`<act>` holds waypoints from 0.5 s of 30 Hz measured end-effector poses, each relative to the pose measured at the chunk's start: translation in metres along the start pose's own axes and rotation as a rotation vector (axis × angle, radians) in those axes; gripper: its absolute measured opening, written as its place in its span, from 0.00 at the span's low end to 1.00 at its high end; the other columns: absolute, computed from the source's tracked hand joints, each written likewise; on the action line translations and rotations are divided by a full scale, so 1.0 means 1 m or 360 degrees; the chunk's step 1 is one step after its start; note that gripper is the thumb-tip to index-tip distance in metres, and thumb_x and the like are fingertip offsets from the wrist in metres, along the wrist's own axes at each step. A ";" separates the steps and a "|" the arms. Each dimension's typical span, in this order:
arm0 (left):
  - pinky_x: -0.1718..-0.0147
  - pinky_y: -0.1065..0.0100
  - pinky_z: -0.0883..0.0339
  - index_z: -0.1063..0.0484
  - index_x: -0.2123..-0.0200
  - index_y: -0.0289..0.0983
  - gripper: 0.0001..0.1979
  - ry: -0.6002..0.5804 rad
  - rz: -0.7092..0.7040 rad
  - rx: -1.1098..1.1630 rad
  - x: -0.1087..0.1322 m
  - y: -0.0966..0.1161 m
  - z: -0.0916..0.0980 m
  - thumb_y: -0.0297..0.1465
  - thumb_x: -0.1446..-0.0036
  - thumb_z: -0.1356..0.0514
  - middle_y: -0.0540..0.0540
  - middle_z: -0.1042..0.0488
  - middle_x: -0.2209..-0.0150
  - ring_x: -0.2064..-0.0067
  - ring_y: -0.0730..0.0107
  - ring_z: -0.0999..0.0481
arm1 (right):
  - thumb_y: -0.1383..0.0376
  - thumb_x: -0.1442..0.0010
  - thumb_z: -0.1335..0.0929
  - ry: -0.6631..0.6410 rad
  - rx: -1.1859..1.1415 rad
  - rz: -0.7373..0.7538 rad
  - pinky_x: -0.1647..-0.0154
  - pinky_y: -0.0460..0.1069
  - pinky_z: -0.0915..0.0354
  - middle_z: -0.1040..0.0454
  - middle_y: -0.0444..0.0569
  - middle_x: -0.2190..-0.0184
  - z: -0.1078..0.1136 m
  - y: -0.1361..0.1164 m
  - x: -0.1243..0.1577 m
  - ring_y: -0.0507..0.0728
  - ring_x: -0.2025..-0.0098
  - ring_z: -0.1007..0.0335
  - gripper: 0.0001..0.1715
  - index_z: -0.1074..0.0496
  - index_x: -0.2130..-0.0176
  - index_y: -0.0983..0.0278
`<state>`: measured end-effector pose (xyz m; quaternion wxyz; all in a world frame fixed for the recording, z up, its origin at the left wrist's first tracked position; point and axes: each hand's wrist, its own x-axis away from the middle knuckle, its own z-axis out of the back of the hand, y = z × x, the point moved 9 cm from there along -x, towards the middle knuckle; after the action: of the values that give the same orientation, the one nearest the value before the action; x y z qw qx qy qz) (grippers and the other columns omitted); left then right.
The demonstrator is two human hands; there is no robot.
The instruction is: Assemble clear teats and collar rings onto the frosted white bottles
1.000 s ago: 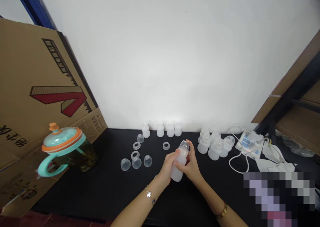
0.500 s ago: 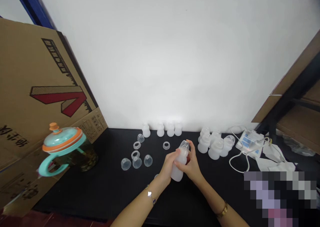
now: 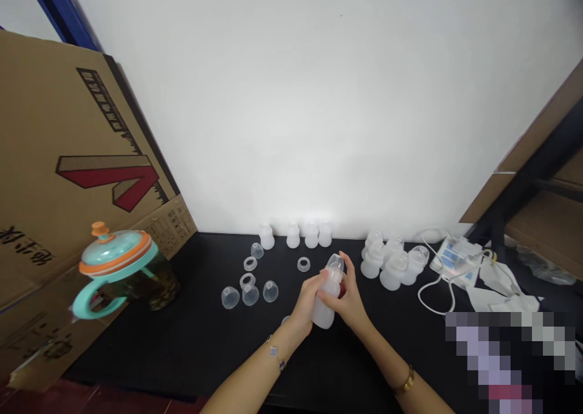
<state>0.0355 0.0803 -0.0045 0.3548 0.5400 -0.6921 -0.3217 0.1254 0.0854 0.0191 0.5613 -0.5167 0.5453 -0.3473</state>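
Observation:
A translucent white baby bottle [image 3: 325, 309] with a clear dome cap is held, slightly tilted, above the black table. My left hand [image 3: 306, 305] wraps round its left side. My right hand [image 3: 350, 295] grips it from the right, thumb across the front and index finger up beside the cap. Left of my hands lie several clear dome caps [image 3: 270, 291] and white collar rings [image 3: 247, 280]. One more ring [image 3: 303, 264] lies just behind the bottle. Something small and clear shows in part beside my left wrist.
Several open bottles [image 3: 293, 236] stand along the white wall. Capped bottles [image 3: 394, 271] are grouped at the right, near a white cable [image 3: 449, 292] and a blue-white packet [image 3: 458, 259]. A turquoise-lidded jug [image 3: 116, 268] stands left, before a large cardboard box [image 3: 40, 116].
Both hands keep nearly the same hold on the bottle. The left wrist has turned slightly, and the whole view has shifted a little.

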 end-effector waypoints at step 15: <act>0.62 0.65 0.30 0.19 0.59 0.29 0.24 0.0029 -0.0027 0.0012 0.002 0.003 -0.003 0.46 0.46 0.32 0.37 0.18 0.63 0.63 0.57 0.20 | 0.57 0.49 0.21 -0.0077 -0.0040 0.0011 0.59 0.55 0.26 0.26 0.51 0.50 0.000 0.002 -0.003 0.60 0.58 0.24 0.65 0.60 0.29 0.51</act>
<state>0.0359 0.0788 -0.0006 0.3564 0.5501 -0.6855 -0.3171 0.1245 0.0884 0.0182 0.5690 -0.5300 0.5377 -0.3259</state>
